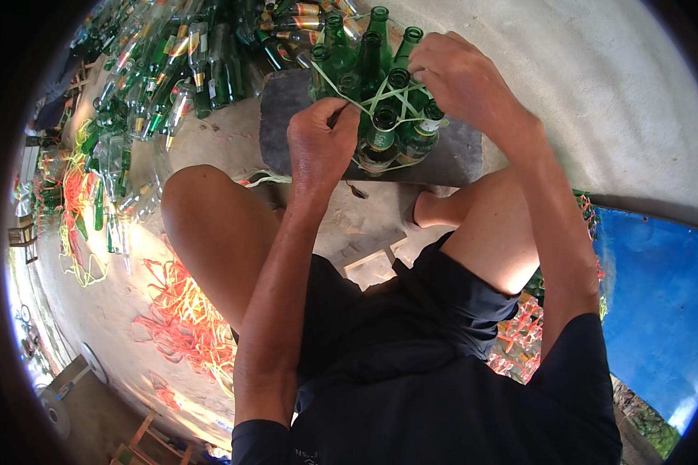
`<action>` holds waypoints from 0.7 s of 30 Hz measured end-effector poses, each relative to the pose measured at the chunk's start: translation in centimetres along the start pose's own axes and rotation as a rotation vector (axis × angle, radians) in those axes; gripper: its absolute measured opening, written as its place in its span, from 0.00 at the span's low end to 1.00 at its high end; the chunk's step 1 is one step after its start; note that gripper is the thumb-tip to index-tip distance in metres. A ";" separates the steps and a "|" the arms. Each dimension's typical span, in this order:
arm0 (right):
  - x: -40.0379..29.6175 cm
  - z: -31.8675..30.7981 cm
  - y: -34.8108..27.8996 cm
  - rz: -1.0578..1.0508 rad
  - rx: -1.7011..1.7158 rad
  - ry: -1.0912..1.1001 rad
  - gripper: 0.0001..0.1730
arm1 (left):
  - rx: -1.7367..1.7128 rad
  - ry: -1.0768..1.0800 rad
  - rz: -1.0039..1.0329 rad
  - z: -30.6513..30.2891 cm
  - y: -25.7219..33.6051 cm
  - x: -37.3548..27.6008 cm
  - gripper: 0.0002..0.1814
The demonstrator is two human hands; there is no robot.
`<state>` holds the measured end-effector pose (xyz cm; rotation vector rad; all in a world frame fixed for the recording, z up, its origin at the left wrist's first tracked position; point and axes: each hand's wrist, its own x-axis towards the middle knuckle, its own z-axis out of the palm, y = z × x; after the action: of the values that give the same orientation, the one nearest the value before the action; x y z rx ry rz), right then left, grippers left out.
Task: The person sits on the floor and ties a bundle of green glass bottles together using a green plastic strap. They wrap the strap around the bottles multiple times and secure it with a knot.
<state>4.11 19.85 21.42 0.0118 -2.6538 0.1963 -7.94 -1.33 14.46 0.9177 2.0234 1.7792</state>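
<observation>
Several green glass bottles (370, 58) stand upright in a tight cluster on a dark, low board (279, 110) before me. Pale green plastic strap (404, 96) crosses between their necks in a zigzag and also loops low around the front bottles. My left hand (326, 136), at the cluster's near left side, pinches the strap between thumb and fingers. Over the right side, my right hand (462, 75) has its fingers bent beside a bottle neck (410, 43), close to the strap. Its fingertips are partly hidden, so whether it grips the strap is unclear.
A large heap of loose bottles (168, 75) lies at the upper left. Tangled red and yellow strap (186, 314) is on the floor left of my leg. A pale wall (564, 87) rises at the right, with a blue panel (657, 302) below. A fan (55, 410) stands lower left.
</observation>
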 end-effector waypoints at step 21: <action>-5.6 0.0 -6.4 0.450 0.179 0.122 0.14 | 0.711 -0.386 0.525 -4.7 4.8 5.4 0.05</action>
<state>9.40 13.41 19.70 -0.5238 -2.4733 0.5611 -13.51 -1.40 21.00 1.9695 2.2886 0.8980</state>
